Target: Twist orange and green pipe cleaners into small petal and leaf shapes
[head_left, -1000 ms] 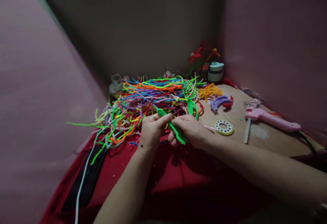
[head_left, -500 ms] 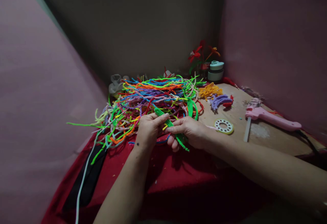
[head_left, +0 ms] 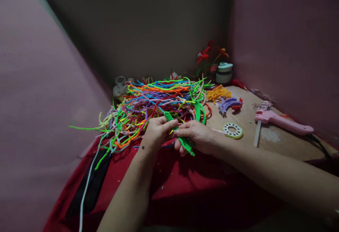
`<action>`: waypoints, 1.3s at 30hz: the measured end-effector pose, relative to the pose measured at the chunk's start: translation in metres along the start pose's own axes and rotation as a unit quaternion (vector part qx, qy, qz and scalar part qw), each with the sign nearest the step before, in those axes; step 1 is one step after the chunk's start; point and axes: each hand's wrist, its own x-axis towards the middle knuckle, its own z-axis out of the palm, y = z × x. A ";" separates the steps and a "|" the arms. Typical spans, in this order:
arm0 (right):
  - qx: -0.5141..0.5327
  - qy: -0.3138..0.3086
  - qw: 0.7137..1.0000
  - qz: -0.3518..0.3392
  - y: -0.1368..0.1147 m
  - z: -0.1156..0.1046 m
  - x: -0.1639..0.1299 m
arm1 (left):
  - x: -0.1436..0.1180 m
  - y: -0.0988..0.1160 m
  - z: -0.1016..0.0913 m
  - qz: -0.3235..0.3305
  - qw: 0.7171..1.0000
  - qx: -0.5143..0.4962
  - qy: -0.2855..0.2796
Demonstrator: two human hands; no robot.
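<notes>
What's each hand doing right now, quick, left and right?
Left hand: closed, pinching the upper end of the green pipe cleaner piece.
Right hand: closed around the lower part of the same piece.

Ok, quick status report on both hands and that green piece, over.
Left hand and right hand both pinching the green pipe cleaner. Held just above the red cloth. Pipe cleaner pile right behind, nothing blocking.

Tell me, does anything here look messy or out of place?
Yes. The pile of pipe cleaners is tangled, and strands spill over the red cloth edge at left. Both hands pinch one green pipe cleaner.
</notes>
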 end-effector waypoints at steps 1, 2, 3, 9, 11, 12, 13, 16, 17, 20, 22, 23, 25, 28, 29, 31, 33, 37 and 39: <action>0.000 0.006 1.000 0.004 0.000 0.000 0.000 | 0.000 -0.001 0.000 0.001 1.000 0.005 -0.001; 0.001 0.011 1.000 0.006 0.000 0.001 0.001 | 0.001 -0.002 0.000 0.003 1.000 0.006 -0.002; 0.003 0.014 1.000 0.008 0.000 0.001 0.001 | 0.001 -0.002 0.000 0.006 1.000 0.001 -0.003; 0.010 0.016 1.000 0.015 0.001 -0.002 0.001 | 0.003 -0.002 -0.004 0.035 0.997 -0.068 0.022; 0.006 0.015 1.000 0.019 0.000 -0.002 0.000 | 0.004 -0.002 -0.005 0.036 0.998 -0.056 0.022; 0.003 0.013 1.000 0.023 0.000 -0.001 0.000 | 0.005 -0.002 -0.006 0.039 0.998 -0.045 0.020; 0.000 0.012 1.000 0.028 0.000 -0.001 0.000 | 0.006 -0.003 -0.007 0.044 0.998 -0.028 0.021; -0.002 0.017 0.999 0.031 0.000 0.001 0.000 | 0.009 -0.007 -0.008 0.090 0.992 0.064 0.065; -0.001 0.018 0.999 0.027 0.001 0.002 0.000 | 0.009 -0.009 -0.008 0.114 0.984 0.103 0.090; 0.006 0.015 1.000 0.015 0.002 0.002 0.001 | 0.011 -0.014 -0.006 0.182 0.958 0.162 0.148; 0.011 0.011 1.000 0.009 0.003 0.001 0.001 | 0.011 -0.016 -0.005 0.191 0.959 0.140 0.157; 0.011 0.011 1.000 0.006 0.003 0.001 0.002 | 0.012 -0.016 -0.004 0.180 0.965 0.117 0.150; 0.008 0.015 1.000 0.005 0.003 0.000 0.002 | 0.013 -0.016 -0.004 0.140 0.980 0.062 0.124; -0.001 0.020 1.000 0.003 0.003 0.000 0.001 | 0.014 -0.013 -0.006 0.072 0.993 -0.014 0.089; -0.003 0.023 1.000 -0.001 0.004 0.000 0.001 | 0.014 -0.012 -0.007 0.052 0.995 -0.032 0.073; -0.009 0.027 1.000 -0.010 0.004 0.001 0.000 | 0.014 -0.010 -0.008 0.017 0.998 -0.064 0.018; -0.017 0.031 0.999 -0.017 0.004 0.001 0.000 | 0.013 -0.009 -0.009 -0.008 0.995 -0.089 -0.046; -0.030 0.048 0.998 -0.025 0.004 0.001 0.001 | 0.013 -0.012 -0.010 -0.021 0.992 -0.091 -0.089; -0.031 0.052 0.998 -0.035 0.005 0.000 0.002 | 0.013 -0.013 -0.010 -0.027 0.993 -0.075 -0.082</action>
